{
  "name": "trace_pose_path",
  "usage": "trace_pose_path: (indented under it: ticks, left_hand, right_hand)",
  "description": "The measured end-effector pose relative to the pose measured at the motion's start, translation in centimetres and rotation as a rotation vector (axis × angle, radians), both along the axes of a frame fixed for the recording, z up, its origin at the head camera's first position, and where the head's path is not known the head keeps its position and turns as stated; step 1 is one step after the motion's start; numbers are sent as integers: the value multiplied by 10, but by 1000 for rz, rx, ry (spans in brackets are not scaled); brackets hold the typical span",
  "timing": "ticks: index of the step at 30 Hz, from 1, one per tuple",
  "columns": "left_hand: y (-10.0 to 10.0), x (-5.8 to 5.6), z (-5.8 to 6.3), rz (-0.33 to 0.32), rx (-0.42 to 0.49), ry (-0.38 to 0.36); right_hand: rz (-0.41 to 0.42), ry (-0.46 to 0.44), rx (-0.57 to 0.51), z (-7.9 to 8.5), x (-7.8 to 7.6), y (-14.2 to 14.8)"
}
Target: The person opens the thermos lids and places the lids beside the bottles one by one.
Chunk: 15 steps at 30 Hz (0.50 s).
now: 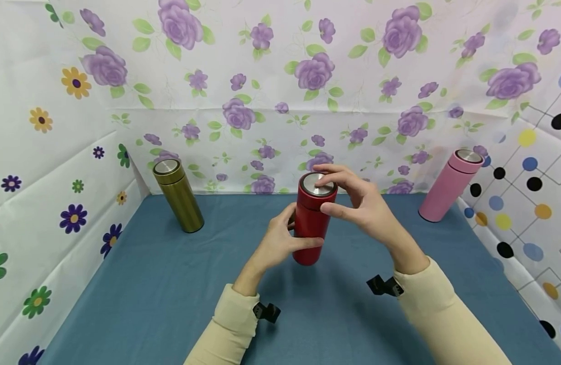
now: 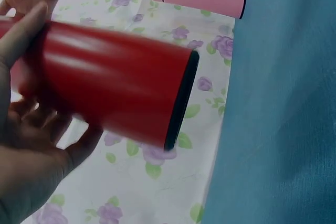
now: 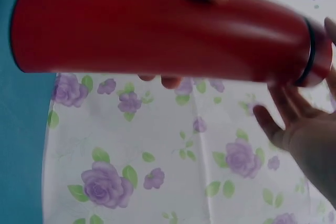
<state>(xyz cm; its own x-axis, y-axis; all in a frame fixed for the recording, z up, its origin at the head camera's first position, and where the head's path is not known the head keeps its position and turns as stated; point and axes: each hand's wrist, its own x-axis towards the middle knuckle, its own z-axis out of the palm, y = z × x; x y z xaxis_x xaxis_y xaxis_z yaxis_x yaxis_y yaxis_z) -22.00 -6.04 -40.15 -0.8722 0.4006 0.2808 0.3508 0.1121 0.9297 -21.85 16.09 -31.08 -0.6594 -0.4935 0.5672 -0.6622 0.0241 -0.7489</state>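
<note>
A red thermos (image 1: 311, 223) with a silver-topped lid (image 1: 323, 188) stands slightly tilted between the hands, its base held above the table. My left hand (image 1: 280, 235) grips the body from the left; in the left wrist view the left hand (image 2: 37, 171) lies along the side of the red thermos (image 2: 115, 80), whose dark base faces right. The right hand (image 1: 360, 203) is at the top, fingers bent over the lid and thumb at its near side. In the right wrist view, the right hand's fingertips (image 3: 283, 100) reach around the lid end.
An olive-gold thermos (image 1: 179, 197) stands at the back left of the blue tablecloth (image 1: 171, 294). At the back right stands a pink thermos (image 1: 451, 185). Flowered sheets (image 1: 280, 81) wall the back and left, a dotted one (image 1: 531, 203) the right. Each wrist carries a small black camera mount (image 1: 384, 286).
</note>
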Motion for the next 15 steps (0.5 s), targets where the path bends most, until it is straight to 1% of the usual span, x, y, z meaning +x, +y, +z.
trace_pose_path:
  ticks: [2, 4, 7, 11, 15]
  left_hand:
    - [1, 0, -1, 32, -3, 16]
    - [2, 1, -1, 55, -12, 35]
    - [4, 1, -2, 70, -22, 46]
    - [4, 1, -3, 63, -26, 29]
    - [1, 0, -2, 18, -19, -3]
  right_hand:
    - [-87, 49, 28, -4, 3, -5]
    - [-155, 81, 33, -7, 5, -11]
    - [-214, 105, 14, -10, 7, -18]
    - [-215, 102, -4, -8, 8, -19]
    - [-157, 79, 9, -3, 6, -13]
